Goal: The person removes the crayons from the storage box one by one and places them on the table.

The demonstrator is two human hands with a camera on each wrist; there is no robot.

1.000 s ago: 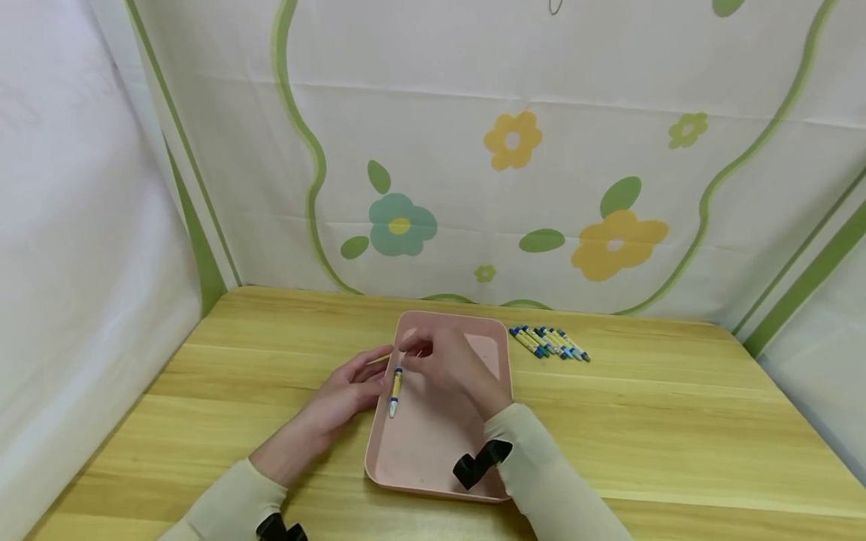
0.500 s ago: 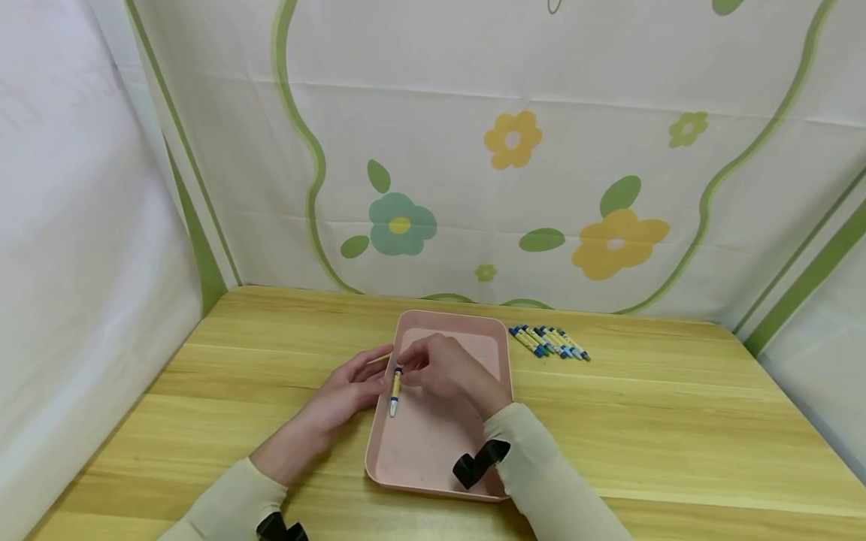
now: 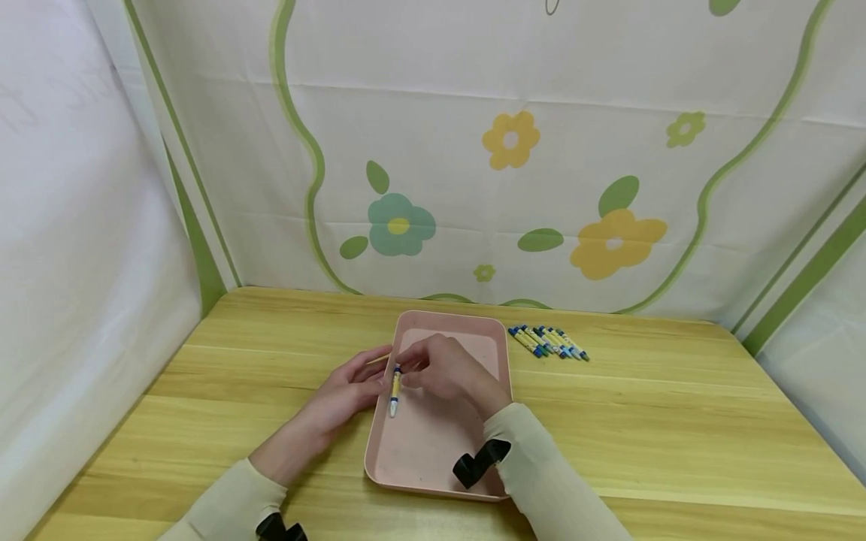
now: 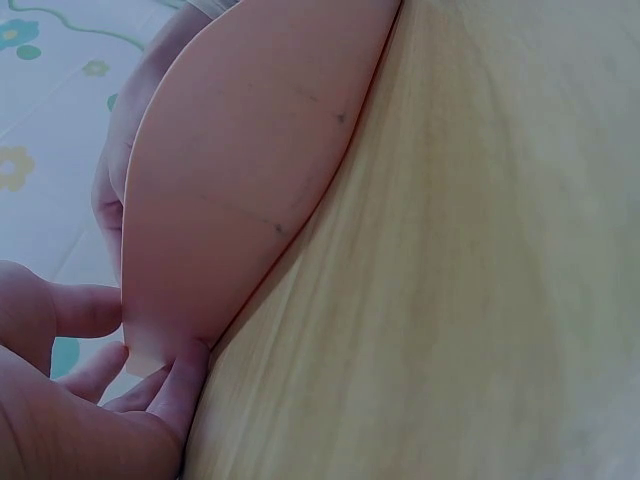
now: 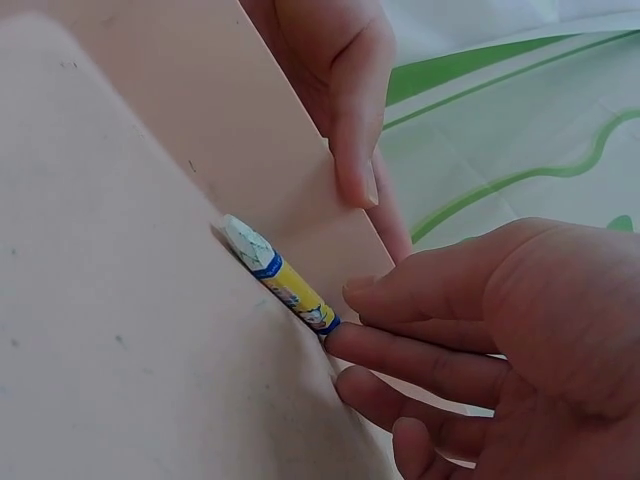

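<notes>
A pale pink tray (image 3: 433, 458) lies on the table, with one white crayon (image 3: 395, 392) in a yellow and blue wrapper lengthwise along its left wall. My left hand (image 3: 345, 394) holds the tray's left side, its thumb over the rim and its other fingers against the outer wall, as the left wrist view shows. Over the tray, my right hand (image 3: 449, 368) has its fingertips (image 5: 350, 345) right at the crayon's blue far end. In the right wrist view the crayon's white tip (image 5: 245, 240) points away from that hand.
Several crayons (image 3: 549, 343) lie side by side on the wooden table (image 3: 643, 421), just right of the tray's far corner. A white flowered cloth (image 3: 433, 150) hangs behind the table, and white cloth also closes in both sides.
My right hand has come slightly down toward me, bringing its fingertips to the crayon's far end. The left hand, the tray and the crayons by the corner look unchanged.
</notes>
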